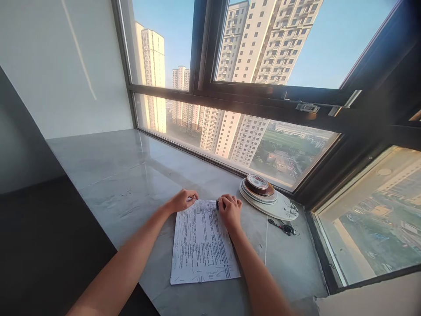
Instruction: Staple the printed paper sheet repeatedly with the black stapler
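A printed sheet of paper [204,241] lies on the grey marble-like sill, covered with lines of dark text. At its top left corner is my left hand [184,200], its fingers pinched together; what they hold, if anything, is too small to name. My right hand [230,208] rests over the top right corner with curled fingers, closed around a small black object [218,203] that is mostly hidden. The two hands are apart, with the sheet's top edge between them.
Stacked plates and dishes [258,188] stand right of my right hand, on a white oval board [286,208] with dark markings. Black cord-like items with a round piece [287,229] lie in front of it. Framed windows [243,94] border the sill [108,175] behind and at right.
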Motion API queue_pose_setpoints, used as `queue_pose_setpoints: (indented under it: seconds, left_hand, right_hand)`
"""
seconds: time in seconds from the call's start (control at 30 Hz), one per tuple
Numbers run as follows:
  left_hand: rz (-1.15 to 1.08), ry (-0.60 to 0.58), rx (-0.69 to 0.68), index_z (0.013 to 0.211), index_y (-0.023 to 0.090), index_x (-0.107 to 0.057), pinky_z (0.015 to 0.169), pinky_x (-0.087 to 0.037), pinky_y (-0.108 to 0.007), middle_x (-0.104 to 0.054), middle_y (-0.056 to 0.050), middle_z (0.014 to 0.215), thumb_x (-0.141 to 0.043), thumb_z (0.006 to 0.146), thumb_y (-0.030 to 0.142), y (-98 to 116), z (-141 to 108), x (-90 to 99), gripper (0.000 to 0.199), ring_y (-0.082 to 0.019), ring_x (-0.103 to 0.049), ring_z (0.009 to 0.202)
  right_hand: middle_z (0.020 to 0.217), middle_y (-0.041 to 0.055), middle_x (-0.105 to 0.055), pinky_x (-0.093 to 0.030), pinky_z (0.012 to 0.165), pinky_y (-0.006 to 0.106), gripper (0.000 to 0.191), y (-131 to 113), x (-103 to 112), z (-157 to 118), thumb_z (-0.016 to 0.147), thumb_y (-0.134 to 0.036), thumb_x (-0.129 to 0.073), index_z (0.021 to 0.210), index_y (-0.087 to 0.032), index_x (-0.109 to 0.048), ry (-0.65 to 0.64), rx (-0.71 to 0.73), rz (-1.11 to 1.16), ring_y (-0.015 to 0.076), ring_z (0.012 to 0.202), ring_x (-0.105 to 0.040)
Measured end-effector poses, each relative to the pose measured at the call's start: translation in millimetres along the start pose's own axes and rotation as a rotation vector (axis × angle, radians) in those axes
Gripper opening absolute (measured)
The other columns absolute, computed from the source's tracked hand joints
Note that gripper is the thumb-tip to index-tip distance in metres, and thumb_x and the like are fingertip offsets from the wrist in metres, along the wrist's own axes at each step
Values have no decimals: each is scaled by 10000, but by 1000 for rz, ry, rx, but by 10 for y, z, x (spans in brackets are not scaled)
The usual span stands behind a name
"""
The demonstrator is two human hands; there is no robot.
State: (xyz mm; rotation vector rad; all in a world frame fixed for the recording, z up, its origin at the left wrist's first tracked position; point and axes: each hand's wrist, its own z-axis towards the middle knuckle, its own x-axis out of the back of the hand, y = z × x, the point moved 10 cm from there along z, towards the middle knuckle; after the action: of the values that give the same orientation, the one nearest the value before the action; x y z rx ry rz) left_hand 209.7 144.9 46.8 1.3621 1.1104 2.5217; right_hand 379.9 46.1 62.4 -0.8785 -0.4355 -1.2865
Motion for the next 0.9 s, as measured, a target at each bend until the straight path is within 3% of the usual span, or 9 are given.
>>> queue_pose_setpoints:
  seconds: [0.1, 0.23, 0.37, 0.53, 0.73, 0.9]
  left_hand:
    - [6, -17, -15, 935, 168, -688, 704, -475, -251, -647, -23, 735, -521, 870, 222, -24, 8, -25, 187, -145, -586, 682]
    - [17, -48, -22, 950, 179, -701, 734, -468, -251, -676, -26, 769, -537, 888, 246, -26, 19, -62, 188, -153, -613, 736]
    - [25, -70, -16, 970, 196, -719, 758, -467, -251, -716, -39, 846, -556, 895, 276, 13, 9, -57, 196, -172, -648, 812]
    - [168, -77, -12, 1016, 284, -753, 780, -435, -249, -724, -5, 967, -650, 849, 303, 104, -29, -10, 197, -174, -646, 867]
    - [192, -203, -22, 1017, 344, -785, 770, -396, -252, -679, 6, 963, -668, 875, 391, 144, -60, -93, 190, -149, -636, 825]
    - [198, -206, -7, 1059, 366, -773, 781, -388, -266, -669, 6, 991, -654, 890, 415, 111, -61, -111, 212, -151, -633, 826]
  right_hand:
    - [892, 44, -679, -287, 834, 357, 389, 288, 23, 31, 1006, -437, -432, 778, -227, -666, 27, -151, 63, 214, 908, -526]
    - [790, 57, -634, -332, 729, 317, 521, 520, -44, 69, 996, -582, -381, 707, -214, -611, 33, -214, 217, 213, 812, -522]
    - [707, 70, -577, -352, 702, 333, 615, 824, 104, 5, 987, -624, -338, 566, -220, -533, 231, -388, 235, 215, 727, -520]
    - [729, 99, -627, -370, 669, 346, 623, 1108, 273, -188, 1001, -578, -284, 565, -219, -544, 399, -632, 299, 221, 674, -561]
    - [586, 58, -588, -439, 649, 339, 558, 1341, 238, -360, 979, -491, -263, 557, -241, -528, 523, -773, 478, 221, 611, -573]
    - [600, 78, -571, -447, 604, 354, 407, 1565, 260, -504, 909, -360, -253, 576, -264, -469, 624, -862, 576, 230, 619, -566]
